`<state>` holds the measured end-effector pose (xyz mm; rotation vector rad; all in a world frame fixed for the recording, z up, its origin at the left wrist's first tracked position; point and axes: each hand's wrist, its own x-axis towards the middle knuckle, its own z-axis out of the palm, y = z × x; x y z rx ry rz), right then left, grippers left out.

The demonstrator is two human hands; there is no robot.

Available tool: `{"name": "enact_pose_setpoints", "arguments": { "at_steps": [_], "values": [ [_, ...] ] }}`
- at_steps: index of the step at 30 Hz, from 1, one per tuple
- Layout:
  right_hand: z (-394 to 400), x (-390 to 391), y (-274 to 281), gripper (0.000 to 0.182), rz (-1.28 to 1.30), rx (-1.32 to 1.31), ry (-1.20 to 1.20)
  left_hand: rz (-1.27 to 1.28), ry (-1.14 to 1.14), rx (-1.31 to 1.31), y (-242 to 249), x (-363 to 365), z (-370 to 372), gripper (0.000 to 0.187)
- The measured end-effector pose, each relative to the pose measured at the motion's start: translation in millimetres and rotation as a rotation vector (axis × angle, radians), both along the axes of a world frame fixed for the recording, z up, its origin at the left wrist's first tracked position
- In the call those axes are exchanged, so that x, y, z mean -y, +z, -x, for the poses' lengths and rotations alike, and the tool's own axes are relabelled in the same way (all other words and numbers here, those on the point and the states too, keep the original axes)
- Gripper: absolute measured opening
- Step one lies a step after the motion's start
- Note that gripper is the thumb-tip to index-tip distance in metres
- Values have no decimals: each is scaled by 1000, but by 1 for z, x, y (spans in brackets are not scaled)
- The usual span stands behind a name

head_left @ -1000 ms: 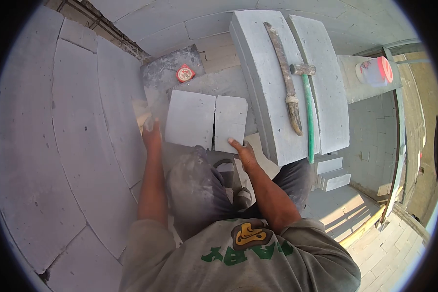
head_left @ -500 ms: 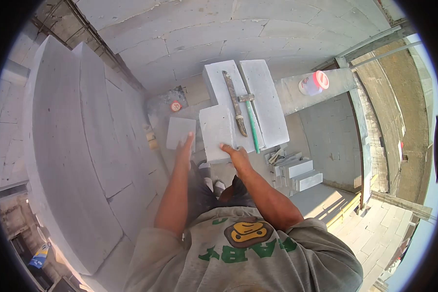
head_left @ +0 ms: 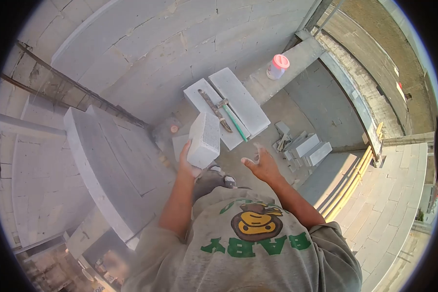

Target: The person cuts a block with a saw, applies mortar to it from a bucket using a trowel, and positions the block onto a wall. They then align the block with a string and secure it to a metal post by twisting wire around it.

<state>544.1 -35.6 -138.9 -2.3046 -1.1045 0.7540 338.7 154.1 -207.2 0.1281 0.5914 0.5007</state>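
Observation:
My left hand [head_left: 186, 160] grips a pale grey block [head_left: 204, 140] from its left side and underneath, holding it tilted in front of my body. Part of another light block [head_left: 178, 143] shows behind it. To the right, my right hand [head_left: 262, 166] is raised with nothing in it, thumb and fingers apart. Beyond the held block, two long pale blocks [head_left: 237, 100] lie side by side. A worn, long-bladed tool [head_left: 214, 109] and a hammer [head_left: 232, 119] with a green handle rest on top of them.
A clear jar with a pink lid [head_left: 279, 66] stands on a ledge [head_left: 297, 63] at the back. Cut block pieces [head_left: 306, 148] are piled on the floor at right. Block walls [head_left: 151, 53] enclose the back and left; yellow pipes [head_left: 350, 185] run along the right.
My right hand has let go of the block and moved right. My left hand, earlier at the block piece on the left, now holds the block. The view has turned.

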Motion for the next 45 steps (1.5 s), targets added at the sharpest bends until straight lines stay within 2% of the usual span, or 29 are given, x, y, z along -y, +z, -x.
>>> {"name": "enact_pose_setpoints", "arguments": {
  "at_steps": [2, 4, 5, 7, 9, 11, 12, 13, 14, 16, 17, 19, 20, 22, 23, 24, 25, 26, 27, 29, 31, 33, 36, 38, 39, 41, 42, 44, 45],
  "values": [
    [15, -1, 25, 85, -20, 75, 16, 45, -103, 3, -1, 1, -2, 53],
    [18, -3, 41, 92, -37, 154, 23, 44, -349, -21, -7, -3, -9, 58],
    [18, -7, 43, 96, -53, 234, 124, 44, -369, -24, -10, -3, -16, 58],
    [26, -25, 47, 100, -103, 292, 262, 41, -592, -13, -8, -8, -30, 57],
    [24, -27, 52, 100, 14, 457, 388, 14, -833, -117, 10, -13, -39, 58],
    [26, -24, 55, 98, -8, 410, 489, 52, -1000, -46, -8, -15, -53, 61],
    [29, -20, 53, 93, -30, 378, 468, -89, -999, -212, 11, -14, -58, 64],
    [32, -13, 49, 88, -37, 345, 432, -154, -1086, -165, 14, -14, -60, 78],
    [32, -7, 44, 88, -48, 342, 455, -155, -1061, -174, 20, -19, -61, 78],
    [34, 1, 39, 81, -103, 270, 158, -111, -1330, -129, 29, -24, -66, 99],
    [33, 1, 32, 81, -88, 272, 146, -102, -1345, -119, 27, -27, -66, 99],
    [30, 12, 27, 81, -59, 57, -270, -201, -1240, -213, 19, -25, -69, 111],
    [29, 17, 30, 82, -13, 60, -323, -330, -1199, -288, 7, -23, -72, 113],
    [23, 21, 42, 81, 65, 7, -452, -776, -1097, -404, 17, -22, -73, 109],
    [18, 29, 36, 78, 77, 75, -423, -971, -1043, -428, 14, -24, -77, 110],
    [14, 32, 47, 85, 56, 49, -414, -1275, -1050, -415, 7, -28, -82, 115],
    [11, 49, 64, 84, 77, 37, -452, -1685, -1075, -341, 35, -14, -104, 117],
    [6, 43, 72, 84, 77, 1, -387, -2070, -974, -331, 75, -16, -108, 121],
    [10, 49, 70, 84, 68, 3, -448, -2100, -1003, -272, 100, -7, -116, 121],
    [16, 65, 62, 81, 10, 114, -391, -2406, -1004, -115, 133, 20, -138, 124],
    [25, 82, 53, 78, -72, 132, -394, -2480, -1123, 41, 135, 48, -154, 123],
    [36, 101, 58, 75, -78, 72, -451, -2147, -1307, 186, 113, 69, -164, 121],
    [48, 137, 46, 73, -122, -2, -624, -2263, -1384, 370, 106, 106, -171, 107],
    [56, 164, 29, 71, -197, -71, -615, -2478, -1210, 332, 98, 132, -175, 91],
    [64, 178, 19, 71, -213, -66, -682, -2497, -1239, 415, 96, 146, -179, 91],
    [76, 205, -5, 67, -229, 126, -931, -2380, -1362, 217, 90, 177, -192, 87],
    [80, 225, -16, 67, -235, 136, -966, -2396, -1370, 260, 86, 191, -197, 87],
    [97, 270, -43, 61, -184, -20, -1249, -2499, -1412, 10, 77, 215, -205, 85],
    [108, 296, -56, 58, -150, -74, -1321, -2512, -1413, 29, 73, 229, -209, 85]
  ]
}}
